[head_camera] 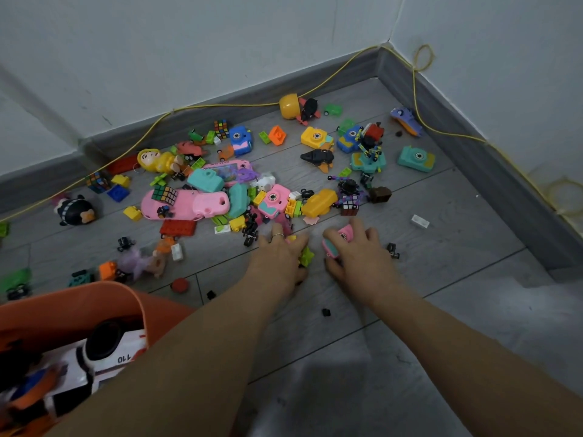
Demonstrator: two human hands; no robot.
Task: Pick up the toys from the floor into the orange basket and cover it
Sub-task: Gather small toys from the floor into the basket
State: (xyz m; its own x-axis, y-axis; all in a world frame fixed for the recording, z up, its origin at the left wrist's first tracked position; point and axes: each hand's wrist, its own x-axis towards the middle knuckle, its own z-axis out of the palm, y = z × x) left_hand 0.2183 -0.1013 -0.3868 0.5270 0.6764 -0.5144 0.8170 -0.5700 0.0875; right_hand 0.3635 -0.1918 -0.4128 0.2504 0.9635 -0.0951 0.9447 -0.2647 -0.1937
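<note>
Many small plastic toys lie scattered over the grey floor [441,234] in a room corner. My right hand [359,257] grips a pink toy camera [339,241] at the near edge of the pile. Beside it, my left hand [280,257] is curled over small pieces, with a green brick [306,257] and a yellow one showing at its fingers. The orange basket [94,304] stands at the lower left and holds a white toy vehicle [104,354] marked 110. No basket cover is in view.
The pile includes a big pink toy [186,205], toy cameras in several colours, puzzle cubes, bricks, a yellow capsule [288,106] and a black plush [75,211]. A yellow cable [328,80] runs along the grey skirting. White walls meet at the far corner.
</note>
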